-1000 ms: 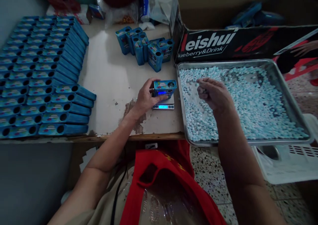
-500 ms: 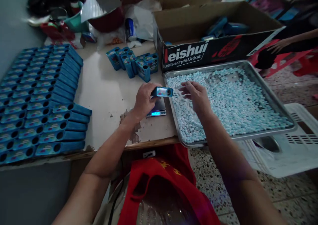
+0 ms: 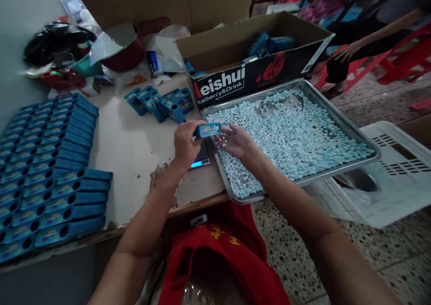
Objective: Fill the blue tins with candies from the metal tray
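Observation:
My left hand (image 3: 186, 144) grips a small blue box (image 3: 204, 130), tilted on its side just over the tray's left rim. White tablets show at the box's round opening. Beside that opening, my right hand (image 3: 238, 142) is turned palm up with its fingers slightly curled, and several white tablets (image 3: 224, 139) rest on the fingers. Below both hands lies the metal tray (image 3: 376, 154), spread with pale blue and white tablets (image 3: 279, 130). A small digital scale (image 3: 201, 161) with a lit blue display sits under the left hand, partly hidden by it.
Rows of blue boxes (image 3: 50, 161) fill the table's left side. Several more boxes (image 3: 158, 103) stand behind my hands. A large carton (image 3: 218, 87) holds blue boxes. At right are a white plastic basket (image 3: 397, 183) and a seated person's arm (image 3: 380, 35).
My right hand has turned palm up and come close to the box's opening, with tablets now on its fingers. White tablets now show at the opening, which looked dark before. The view has shifted.

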Available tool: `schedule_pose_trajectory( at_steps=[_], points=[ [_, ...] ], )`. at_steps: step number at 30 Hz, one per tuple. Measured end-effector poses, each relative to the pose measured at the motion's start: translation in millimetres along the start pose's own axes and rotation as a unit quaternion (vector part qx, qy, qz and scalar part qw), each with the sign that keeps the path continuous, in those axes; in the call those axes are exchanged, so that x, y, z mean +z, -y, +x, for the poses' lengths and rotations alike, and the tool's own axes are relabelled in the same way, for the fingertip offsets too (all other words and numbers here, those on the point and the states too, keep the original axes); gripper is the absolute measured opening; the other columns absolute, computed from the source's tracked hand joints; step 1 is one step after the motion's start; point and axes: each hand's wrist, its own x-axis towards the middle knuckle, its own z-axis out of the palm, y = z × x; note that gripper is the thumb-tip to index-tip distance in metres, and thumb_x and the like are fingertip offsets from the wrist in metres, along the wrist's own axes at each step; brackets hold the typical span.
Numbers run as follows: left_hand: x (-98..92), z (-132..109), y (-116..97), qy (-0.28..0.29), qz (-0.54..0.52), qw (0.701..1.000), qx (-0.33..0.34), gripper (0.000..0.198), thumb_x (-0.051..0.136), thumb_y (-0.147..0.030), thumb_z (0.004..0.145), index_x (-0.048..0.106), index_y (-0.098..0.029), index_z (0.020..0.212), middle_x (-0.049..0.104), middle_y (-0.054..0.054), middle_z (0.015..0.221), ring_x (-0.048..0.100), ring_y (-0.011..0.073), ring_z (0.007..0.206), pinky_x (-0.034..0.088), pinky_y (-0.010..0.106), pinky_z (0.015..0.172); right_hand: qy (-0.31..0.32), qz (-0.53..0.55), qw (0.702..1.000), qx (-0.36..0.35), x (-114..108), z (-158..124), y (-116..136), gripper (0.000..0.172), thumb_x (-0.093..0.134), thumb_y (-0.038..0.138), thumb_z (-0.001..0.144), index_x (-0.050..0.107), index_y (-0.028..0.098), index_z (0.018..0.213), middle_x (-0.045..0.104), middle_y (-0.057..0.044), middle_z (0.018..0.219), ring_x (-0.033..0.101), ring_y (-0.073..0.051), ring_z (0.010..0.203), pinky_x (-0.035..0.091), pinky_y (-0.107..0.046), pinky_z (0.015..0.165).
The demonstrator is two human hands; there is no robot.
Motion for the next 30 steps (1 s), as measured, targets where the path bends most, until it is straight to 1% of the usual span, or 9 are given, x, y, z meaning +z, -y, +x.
schedule_pose_trajectory(
  at_steps=[3, 5, 7, 10, 12, 16, 21, 26, 30],
  points=[
    [-7.3, -11.2, 12.3, -0.042, -0.104, 0.988, -0.104, 0.042, 0.104, -0.039, 0.084, 0.081, -0.028, 0.118, 0.086, 0.004, 0.116, 0.081, 0.0300, 0.112, 0.065, 0.044, 0.108, -0.066, 0.034, 0.996, 0.040, 5.1, -6.0, 5.4, 0.025, 0.053, 0.040, 0.121, 0.067, 0.024, 0.108, 0.071, -0.009, 0.092, 0.070, -0.020, 0.073, 0.059, -0.023, 0.053],
    [-12.4, -21.1, 19.4, -0.060, -0.179, 0.968, -0.167, 0.052, 0.110, -0.043, 0.074, 0.078, -0.025, 0.111, 0.084, 0.002, 0.106, 0.081, 0.0257, 0.101, 0.067, 0.038, 0.099, -0.069, 0.032, 0.996, 0.046, 8.3, -10.7, 10.7, 0.019, 0.053, 0.032, 0.118, 0.067, 0.023, 0.108, 0.071, -0.009, 0.094, 0.068, -0.019, 0.071, 0.056, -0.021, 0.050],
    [-16.2, -32.2, 24.6, -0.072, -0.242, 0.942, -0.222, 0.058, 0.113, -0.043, 0.065, 0.075, -0.024, 0.105, 0.083, 0.000, 0.099, 0.080, 0.0232, 0.093, 0.069, 0.036, 0.092, -0.055, 0.011, 0.998, 0.040, 9.5, -14.0, 15.8, 0.011, 0.057, 0.020, 0.112, 0.066, 0.023, 0.107, 0.071, -0.008, 0.092, 0.064, -0.016, 0.067, 0.053, -0.018, 0.048],
    [-17.0, -46.6, 28.8, -0.071, -0.292, 0.913, -0.275, 0.062, 0.114, -0.042, 0.060, 0.074, -0.023, 0.104, 0.084, 0.000, 0.099, 0.081, 0.0232, 0.091, 0.072, 0.039, 0.092, -0.035, -0.026, 0.999, 0.006, 9.0, -16.1, 20.4, 0.022, 0.059, 0.006, 0.100, 0.067, 0.024, 0.107, 0.072, -0.003, 0.089, 0.057, -0.013, 0.061, 0.050, -0.015, 0.047],
    [-14.7, -52.6, 30.1, -0.054, -0.299, 0.911, -0.279, 0.063, 0.114, -0.042, 0.061, 0.074, -0.023, 0.106, 0.085, 0.002, 0.103, 0.083, 0.0239, 0.094, 0.073, 0.042, 0.095, -0.039, -0.039, 0.998, -0.012, 8.7, -16.7, 20.9, 0.027, 0.057, 0.003, 0.099, 0.069, 0.025, 0.108, 0.073, -0.002, 0.089, 0.054, -0.012, 0.060, 0.049, -0.015, 0.045],
    [-13.3, -56.9, 31.8, -0.026, -0.295, 0.921, -0.253, 0.066, 0.114, -0.040, 0.066, 0.076, -0.023, 0.117, 0.085, 0.004, 0.112, 0.084, 0.0248, 0.102, 0.073, 0.043, 0.100, -0.052, -0.045, 0.997, -0.031, 8.4, -18.0, 19.8, 0.024, 0.055, 0.005, 0.110, 0.071, 0.023, 0.106, 0.075, -0.003, 0.089, 0.052, -0.009, 0.056, 0.044, -0.012, 0.043],
    [-41.3, -59.5, 40.8, -0.010, -0.279, 0.933, -0.229, 0.079, 0.115, -0.044, 0.070, 0.077, -0.029, 0.136, 0.083, 0.009, 0.134, 0.083, 0.0284, 0.125, 0.071, 0.044, 0.109, -0.068, -0.062, 0.995, -0.033, 1.7, -15.8, 27.0, 0.027, 0.053, 0.008, 0.118, 0.068, 0.023, 0.102, 0.063, 0.002, 0.080, 0.046, -0.007, 0.053, 0.040, -0.009, 0.042],
    [-69.4, -63.8, 74.2, -0.116, -0.250, 0.934, -0.226, 0.063, 0.096, -0.076, 0.092, 0.078, -0.027, 0.127, 0.085, 0.009, 0.120, 0.082, 0.0243, 0.119, 0.068, 0.039, 0.105, -0.114, -0.071, 0.989, -0.054, -5.8, -7.1, 39.1, 0.027, 0.053, 0.011, 0.116, 0.063, 0.024, 0.095, 0.061, 0.002, 0.080, 0.050, -0.008, 0.056, 0.043, -0.011, 0.045],
    [-60.1, -69.2, 105.5, -0.217, -0.221, 0.911, -0.272, 0.069, 0.098, -0.085, 0.082, 0.075, -0.025, 0.105, 0.079, 0.004, 0.098, 0.078, 0.0198, 0.096, 0.066, 0.030, 0.086, -0.139, -0.082, 0.982, -0.098, -12.1, -4.3, 43.1, 0.028, 0.050, 0.019, 0.117, 0.065, 0.023, 0.094, 0.062, 0.000, 0.082, 0.055, -0.010, 0.060, 0.045, -0.015, 0.050]
  ],
)
